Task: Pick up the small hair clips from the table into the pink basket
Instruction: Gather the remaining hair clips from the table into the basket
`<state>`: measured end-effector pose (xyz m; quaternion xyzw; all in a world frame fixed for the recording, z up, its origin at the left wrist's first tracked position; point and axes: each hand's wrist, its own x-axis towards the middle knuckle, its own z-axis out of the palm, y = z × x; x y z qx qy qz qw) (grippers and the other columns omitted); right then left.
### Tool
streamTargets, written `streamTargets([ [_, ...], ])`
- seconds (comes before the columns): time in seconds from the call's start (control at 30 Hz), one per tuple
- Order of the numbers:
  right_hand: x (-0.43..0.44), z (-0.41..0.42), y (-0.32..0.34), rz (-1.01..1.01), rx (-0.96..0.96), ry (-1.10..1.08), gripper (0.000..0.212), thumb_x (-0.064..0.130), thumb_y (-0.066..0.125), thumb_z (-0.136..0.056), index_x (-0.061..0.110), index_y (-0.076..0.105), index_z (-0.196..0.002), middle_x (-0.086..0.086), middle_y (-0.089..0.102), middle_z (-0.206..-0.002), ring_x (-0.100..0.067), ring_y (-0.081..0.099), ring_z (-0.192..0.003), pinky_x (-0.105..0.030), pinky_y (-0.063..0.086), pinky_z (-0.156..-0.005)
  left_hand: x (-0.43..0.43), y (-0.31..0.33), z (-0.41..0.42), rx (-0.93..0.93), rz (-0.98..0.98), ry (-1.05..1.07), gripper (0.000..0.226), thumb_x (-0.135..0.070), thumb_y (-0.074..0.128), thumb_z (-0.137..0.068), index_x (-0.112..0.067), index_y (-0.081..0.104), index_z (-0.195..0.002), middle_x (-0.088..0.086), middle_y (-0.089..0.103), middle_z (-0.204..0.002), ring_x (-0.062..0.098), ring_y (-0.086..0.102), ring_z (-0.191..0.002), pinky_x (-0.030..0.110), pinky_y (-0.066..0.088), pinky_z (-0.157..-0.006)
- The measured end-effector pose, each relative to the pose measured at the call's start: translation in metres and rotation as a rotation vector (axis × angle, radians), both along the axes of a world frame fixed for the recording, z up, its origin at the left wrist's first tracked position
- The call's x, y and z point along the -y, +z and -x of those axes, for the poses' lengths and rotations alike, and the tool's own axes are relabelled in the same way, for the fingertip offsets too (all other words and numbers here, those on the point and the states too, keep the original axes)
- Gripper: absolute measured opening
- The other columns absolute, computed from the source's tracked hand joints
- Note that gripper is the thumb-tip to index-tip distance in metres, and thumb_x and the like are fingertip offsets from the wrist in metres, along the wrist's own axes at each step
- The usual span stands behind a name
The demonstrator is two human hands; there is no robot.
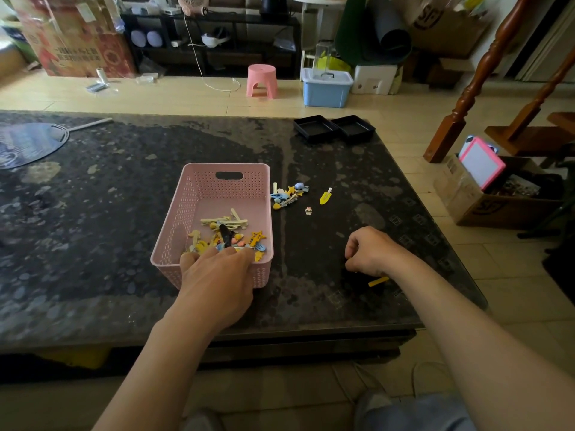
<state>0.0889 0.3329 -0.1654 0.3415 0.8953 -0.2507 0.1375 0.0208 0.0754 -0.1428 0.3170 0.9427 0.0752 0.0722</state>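
Note:
The pink basket [193,194] stands on the dark table [93,228] and holds several yellow, cream and blue hair clips [230,233]. My left hand [217,275] grips the basket's near rim, fingertips inside. A small heap of clips [287,195] lies just right of the basket, with a yellow clip [325,197] and a tiny pale clip [308,210] apart from it. My right hand [370,251] is curled on the table to the right; a yellow clip [378,281] shows under its wrist. I cannot tell whether the fingers hold anything.
Two black trays [334,127] sit at the table's far right corner. A round fan [28,144] lies at the far left. A cardboard box [497,200] stands on the floor right of the table; a pink stool [262,79] is beyond it.

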Motion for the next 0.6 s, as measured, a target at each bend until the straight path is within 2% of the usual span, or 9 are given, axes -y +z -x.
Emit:
streamTargets([
  [0.13,0.0,0.002,0.002,-0.009,-0.004,0.038,0.016,0.012,0.076,-0.082,0.024,0.067,-0.086,0.003,0.061,-0.094,-0.012,0.061,-0.087,-0.032,0.057,-0.078,0.0,0.001,0.0,-0.005,0.004,0.001,0.009,-0.034,0.039,-0.1,-0.033,0.047,-0.102,-0.008,0.056,-0.103,0.019,0.049,-0.1,0.048,0.03,-0.097],
  [0.3,0.004,0.005,0.006,-0.017,-0.096,0.022,0.019,0.006,0.074,-0.081,0.025,0.07,-0.078,0.003,0.067,-0.089,-0.014,0.066,-0.083,-0.032,0.059,-0.073,0.0,0.002,0.0,0.014,0.016,-0.002,0.007,-0.035,0.04,-0.1,-0.034,0.046,-0.103,-0.007,0.057,-0.108,0.021,0.049,-0.104,0.051,0.029,-0.102],
  [0.4,0.016,0.015,0.016,0.109,-0.329,-0.046,0.017,0.003,0.076,-0.079,0.019,0.073,-0.077,-0.003,0.074,-0.076,-0.017,0.072,-0.065,-0.041,0.062,-0.073,0.0,0.002,0.001,0.008,0.021,0.001,0.013,-0.034,0.04,-0.1,-0.032,0.049,-0.109,-0.006,0.058,-0.11,0.021,0.049,-0.106,0.052,0.029,-0.102],
  [0.47,0.031,0.025,0.026,0.226,-0.532,-0.085,0.013,0.002,0.076,-0.08,0.014,0.075,-0.084,-0.004,0.073,-0.075,-0.018,0.073,-0.064,-0.046,0.062,-0.075,-0.001,0.002,0.001,0.005,0.028,0.0,0.013,-0.034,0.041,-0.1,-0.032,0.049,-0.11,-0.006,0.058,-0.109,0.021,0.049,-0.105,0.051,0.029,-0.102],
  [0.6,0.072,0.047,0.05,0.336,-0.774,-0.065,0.02,0.006,0.073,-0.085,0.011,0.075,-0.104,-0.002,0.074,-0.087,-0.013,0.073,-0.07,-0.037,0.062,-0.077,0.0,0.0,0.0,-0.018,0.018,-0.009,0.013,-0.033,0.044,-0.098,-0.032,0.049,-0.11,-0.006,0.058,-0.108,0.021,0.049,-0.104,0.05,0.029,-0.1],
])
